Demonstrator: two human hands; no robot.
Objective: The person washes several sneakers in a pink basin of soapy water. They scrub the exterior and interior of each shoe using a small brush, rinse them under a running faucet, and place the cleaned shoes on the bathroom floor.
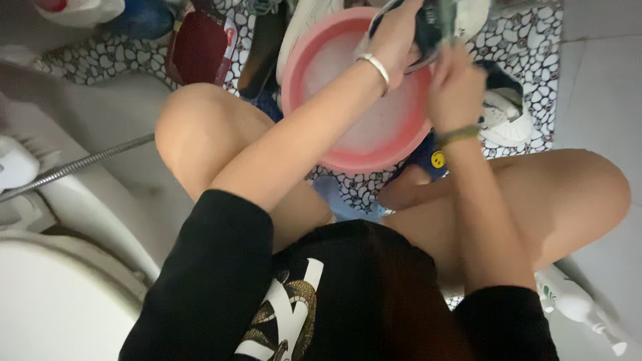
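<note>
Black sleeves frame the nearest part of the scene, where a person sits low on a patterned pebble-tile floor point(515, 47) with bare knees spread wide, apparently so both arms can pass between them. Just below the grip sits a pink plastic basin point(374, 144) of cloudy, soapy-looking water, placed where drips off the held item would likely fall back in.

Above the basin's far rim, the left hand point(396, 41), a pale bangle at its wrist, is wrapped tight over a dark-and-white shoe point(428, 27), steadying it from the left. The right hand point(456, 85), a thin band at its wrist, comes up beneath and to the right of the same shoe; its fingers are curled, but blur hides whether they clamp the shoe or some small tool against it. The shoe hangs clear of the water, its long axis seeming to run from the left grip up and right toward the frame's top edge; which end is the toe cannot be told.

To the right of the grip a white sneaker point(508, 120) lies on the tiles. To the left, well apart, a metal shower hose point(80, 164) crosses pale fixtures. Beyond the hands, a red pouch point(197, 47) and other footwear rest on the floor.
</note>
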